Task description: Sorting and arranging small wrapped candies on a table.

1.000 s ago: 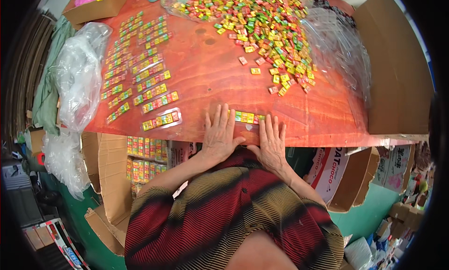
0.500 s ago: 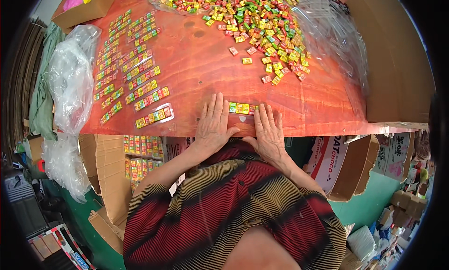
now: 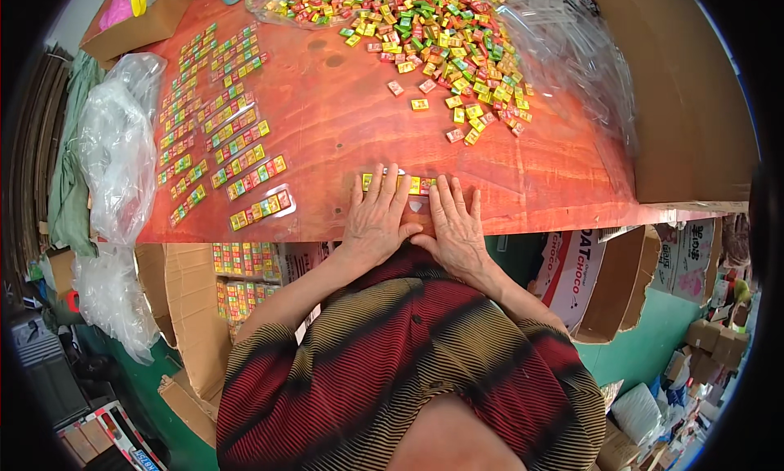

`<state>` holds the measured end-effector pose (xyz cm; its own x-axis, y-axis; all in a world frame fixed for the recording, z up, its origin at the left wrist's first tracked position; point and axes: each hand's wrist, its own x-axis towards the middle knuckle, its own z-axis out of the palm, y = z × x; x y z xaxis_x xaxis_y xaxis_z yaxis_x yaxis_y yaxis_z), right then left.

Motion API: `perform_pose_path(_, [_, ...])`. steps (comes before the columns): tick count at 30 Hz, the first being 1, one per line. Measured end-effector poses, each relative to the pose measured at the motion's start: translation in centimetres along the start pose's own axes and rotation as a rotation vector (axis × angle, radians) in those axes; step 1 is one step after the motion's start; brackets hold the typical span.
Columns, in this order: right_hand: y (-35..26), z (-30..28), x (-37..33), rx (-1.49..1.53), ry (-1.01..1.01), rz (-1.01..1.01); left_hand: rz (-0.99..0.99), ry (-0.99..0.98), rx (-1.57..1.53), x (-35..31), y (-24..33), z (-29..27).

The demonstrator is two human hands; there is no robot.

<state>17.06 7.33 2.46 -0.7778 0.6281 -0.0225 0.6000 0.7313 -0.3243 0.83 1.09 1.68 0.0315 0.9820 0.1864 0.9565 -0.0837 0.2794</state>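
Note:
Near the table's front edge lies a row of small coloured boxes point(image 3: 420, 185) in a clear plastic sleeve. My left hand point(image 3: 380, 213) rests flat over its left part, fingers stretched out; one yellow box shows past the fingers' left side. My right hand point(image 3: 454, 218) lies flat at the row's right end, fingers extended. The thumbs nearly meet close to the table edge. Part of the row is hidden under the left fingers. Left of my hands, a finished-looking row of boxes point(image 3: 260, 211) in clear plastic lies at the front of several similar rows point(image 3: 239, 144).
A large heap of loose little boxes point(image 3: 441, 55) covers the back middle of the red table point(image 3: 327, 95). Clear plastic bags point(image 3: 572, 59) lie right of it, beside a tall cardboard box point(image 3: 682, 95). Below the edge at left, an open carton point(image 3: 196, 308) holds packed rows.
My left hand has come over the left part of the row, covering boxes that showed before. My right hand has shifted slightly left. The whole view has moved a little.

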Motion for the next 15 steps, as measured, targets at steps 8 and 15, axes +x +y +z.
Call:
perform_pose_path(8, [-1.0, -1.3, 2.9, 0.185, 0.134, -0.082, -0.16, 0.065, 0.121, 2.3, -3.0, -0.4])
perform_pose_path(15, [5.4, -2.2, 1.1, -0.14, 0.505, 0.167, -0.413, 0.198, 0.366, 3.9, -8.0, -1.1])
